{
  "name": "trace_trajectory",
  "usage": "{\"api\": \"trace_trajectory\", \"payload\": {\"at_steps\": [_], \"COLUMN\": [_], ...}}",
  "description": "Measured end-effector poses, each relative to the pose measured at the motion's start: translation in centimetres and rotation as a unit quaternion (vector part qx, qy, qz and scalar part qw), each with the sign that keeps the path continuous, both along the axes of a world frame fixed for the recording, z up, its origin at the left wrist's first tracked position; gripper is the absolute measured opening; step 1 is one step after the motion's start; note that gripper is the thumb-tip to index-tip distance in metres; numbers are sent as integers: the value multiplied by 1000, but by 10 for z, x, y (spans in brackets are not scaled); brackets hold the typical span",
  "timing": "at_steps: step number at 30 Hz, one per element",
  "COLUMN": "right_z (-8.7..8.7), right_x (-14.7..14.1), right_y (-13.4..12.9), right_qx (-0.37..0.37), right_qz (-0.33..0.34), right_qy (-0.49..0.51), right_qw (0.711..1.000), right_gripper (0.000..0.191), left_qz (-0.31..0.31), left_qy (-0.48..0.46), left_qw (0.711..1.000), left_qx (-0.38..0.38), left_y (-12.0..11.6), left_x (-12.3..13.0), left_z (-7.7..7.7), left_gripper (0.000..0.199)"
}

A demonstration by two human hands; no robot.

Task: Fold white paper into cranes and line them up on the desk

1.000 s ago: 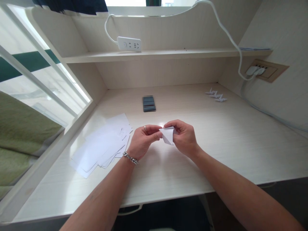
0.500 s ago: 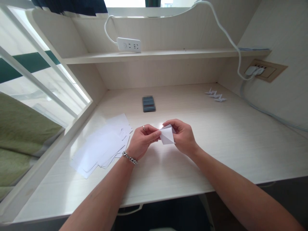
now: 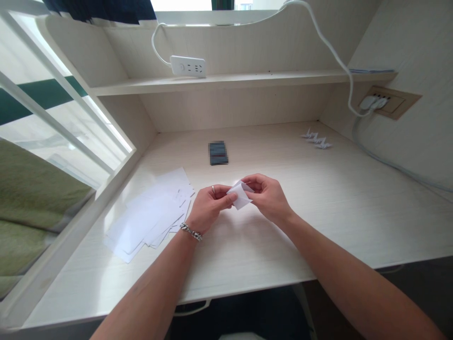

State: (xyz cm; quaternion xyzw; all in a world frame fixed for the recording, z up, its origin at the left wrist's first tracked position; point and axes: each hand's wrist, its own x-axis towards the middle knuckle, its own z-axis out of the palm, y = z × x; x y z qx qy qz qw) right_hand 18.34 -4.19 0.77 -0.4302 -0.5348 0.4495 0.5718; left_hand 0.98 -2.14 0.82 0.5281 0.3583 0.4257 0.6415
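Between my two hands, just above the desk, is a small folded piece of white paper with a pointed, diamond-like outline. My left hand pinches its left corner between thumb and fingers; a ring and a chain bracelet are on that hand and wrist. On the right side, my right hand grips the paper's edge, the thumb in front and the fingers partly hidden behind. To the left lies a spread stack of white paper sheets. Several small folded paper cranes stand at the back right of the desk.
A dark, pixelated rectangular object lies behind my hands on the desk. A white power strip leans on the shelf above. Its cable runs to a wall socket at right. White bars border the left side.
The folded paper has turned and tilted between my hands, now showing a diamond shape with a flap opened at the right. My right fingers have shifted slightly left along it.
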Motion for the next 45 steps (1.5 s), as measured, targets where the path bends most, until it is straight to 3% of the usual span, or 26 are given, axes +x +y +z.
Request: {"api": "trace_trajectory", "payload": {"at_steps": [8, 12, 19, 24, 31, 45], "right_z": [7, 2, -6, -5, -2, -1], "right_x": [-4, -7, -6, -5, -7, -9], "right_y": [-2, -2, 2, 0, -4, -6], "right_qx": [-42, -17, 45, 59, 96, 91], "right_qz": [15, -5, -85, -92, -113, -90], "right_qy": [142, 94, -1, -40, -124, -95], "right_qw": [989, 995, 995, 993, 981, 987], "right_gripper": [35, 43, 21, 22, 26, 23], "left_qz": [88, 110, 74, 112, 108, 106], "left_qy": [-97, -107, -23, 11, 35, -21], "left_qw": [991, 987, 996, 988, 984, 990], "left_qx": [-34, -38, 43, 108, 140, 90], "left_y": [2, 1, -4, -3, -3, -9], "left_x": [6, 9, 12, 10, 11, 16], "left_z": [-1, -2, -2, -6, -8, 1], "left_gripper": [29, 32, 30, 45, 41, 37]}}
